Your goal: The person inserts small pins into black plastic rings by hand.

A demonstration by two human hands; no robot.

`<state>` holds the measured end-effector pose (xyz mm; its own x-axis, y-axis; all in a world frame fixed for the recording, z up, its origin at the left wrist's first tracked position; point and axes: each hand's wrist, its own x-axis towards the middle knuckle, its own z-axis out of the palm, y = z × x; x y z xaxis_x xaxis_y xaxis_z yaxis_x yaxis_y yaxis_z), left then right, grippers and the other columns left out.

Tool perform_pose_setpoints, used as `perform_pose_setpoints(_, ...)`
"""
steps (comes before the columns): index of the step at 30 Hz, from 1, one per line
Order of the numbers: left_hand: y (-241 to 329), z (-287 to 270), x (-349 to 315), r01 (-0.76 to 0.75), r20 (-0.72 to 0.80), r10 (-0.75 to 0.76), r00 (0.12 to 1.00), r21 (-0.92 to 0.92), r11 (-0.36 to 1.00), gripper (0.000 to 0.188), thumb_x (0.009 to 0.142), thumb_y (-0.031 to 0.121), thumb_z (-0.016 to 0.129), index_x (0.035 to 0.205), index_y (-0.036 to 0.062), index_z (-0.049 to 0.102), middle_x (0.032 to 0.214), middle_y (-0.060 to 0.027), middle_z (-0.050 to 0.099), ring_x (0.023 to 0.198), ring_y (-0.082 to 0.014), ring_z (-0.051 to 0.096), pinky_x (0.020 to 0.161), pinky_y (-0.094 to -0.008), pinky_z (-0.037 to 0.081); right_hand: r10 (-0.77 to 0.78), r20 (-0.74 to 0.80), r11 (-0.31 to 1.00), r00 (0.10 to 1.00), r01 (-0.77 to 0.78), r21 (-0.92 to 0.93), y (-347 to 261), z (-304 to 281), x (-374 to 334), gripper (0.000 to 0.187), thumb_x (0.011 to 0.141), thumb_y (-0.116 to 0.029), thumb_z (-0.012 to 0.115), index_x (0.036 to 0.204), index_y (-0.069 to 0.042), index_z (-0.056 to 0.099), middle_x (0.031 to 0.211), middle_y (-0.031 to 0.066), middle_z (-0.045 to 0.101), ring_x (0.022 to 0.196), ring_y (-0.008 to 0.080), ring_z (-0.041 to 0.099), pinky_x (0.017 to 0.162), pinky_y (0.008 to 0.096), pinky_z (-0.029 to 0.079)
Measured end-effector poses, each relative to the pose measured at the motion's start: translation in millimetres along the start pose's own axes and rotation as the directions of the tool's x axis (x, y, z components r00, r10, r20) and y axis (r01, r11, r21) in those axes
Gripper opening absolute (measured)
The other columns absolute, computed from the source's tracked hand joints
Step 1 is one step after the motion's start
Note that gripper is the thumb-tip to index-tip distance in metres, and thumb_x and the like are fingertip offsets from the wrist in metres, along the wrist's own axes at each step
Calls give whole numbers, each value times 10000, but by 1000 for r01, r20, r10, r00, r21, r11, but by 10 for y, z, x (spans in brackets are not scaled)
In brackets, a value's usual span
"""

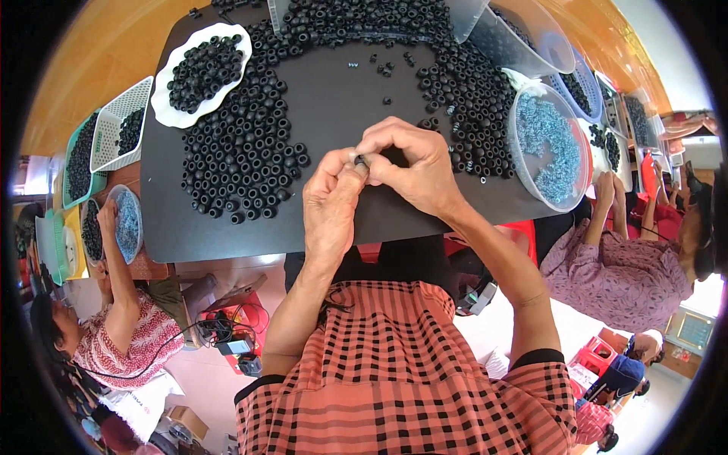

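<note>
Over the dark table's front edge, my hands meet with their fingertips together. My left hand (332, 196) is closed, pinching a small black round part (360, 160) between thumb and fingers. The thumb and forefinger of my right hand (415, 163) press at the same part from the other side; whether they also hold a tiny piece is hidden. Left of my hands spreads a pile of hollow black round parts (235, 163); another pile (474, 114) lies to the right. A clear round tub (580, 163) at the right holds many small, shiny bluish pieces, seemingly coils.
A white scalloped plate (161, 98) of black parts stands at the far left of the dark table (326, 91). Clear plastic bins (550, 45) stand at the back right. Co-workers sit on both sides, one hand (108, 218) reaching to a bowl (139, 243) at left.
</note>
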<state>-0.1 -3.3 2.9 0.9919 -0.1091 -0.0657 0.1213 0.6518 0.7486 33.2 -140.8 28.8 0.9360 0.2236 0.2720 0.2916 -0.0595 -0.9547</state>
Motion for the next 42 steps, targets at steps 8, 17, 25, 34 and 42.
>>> perform_pose_setpoints(8,-7,-24,-26,-16,22,12,1000,158,987,139,941,63,512,1022,-14,594,908,-50,638,833,-86,594,808,-238,464,-105,6,867,994,94,-488,-40,-284,326,109,772,-27,643,874,-10,676,736,57,637,653,111,589,611,256,474)
perform_pose_setpoints(17,39,24,-27,18,1,-19,1000,192,981,113,934,66,526,981,-8,598,887,-60,648,834,-100,619,836,-261,479,-240,238,511,941,332,-793,346,-674,946,134,732,-40,667,862,-17,643,746,113,617,677,264,616,628,368,500)
perform_pose_setpoints(25,19,-7,-23,13,12,-15,1000,164,986,113,932,67,526,978,-5,600,874,-59,649,830,-93,611,832,-255,471,-225,345,355,911,406,-842,387,-627,1041,180,713,-76,659,886,-25,647,750,130,612,670,274,620,611,371,497)
perform_pose_setpoints(34,5,-23,1,-4,18,2,1000,106,994,139,936,74,511,999,-16,596,881,-68,656,823,-98,604,832,-257,464,259,165,963,952,-242,-121,-200,-306,360,106,780,-5,606,872,14,654,705,-3,643,636,39,583,571,203,455)
perform_pose_setpoints(42,15,39,-22,-14,14,12,1000,187,982,156,941,16,481,1043,-39,585,887,-49,638,821,-85,597,799,-224,475,169,134,982,976,-179,64,-90,-175,48,108,792,35,594,864,15,672,745,45,652,627,86,628,580,217,487)
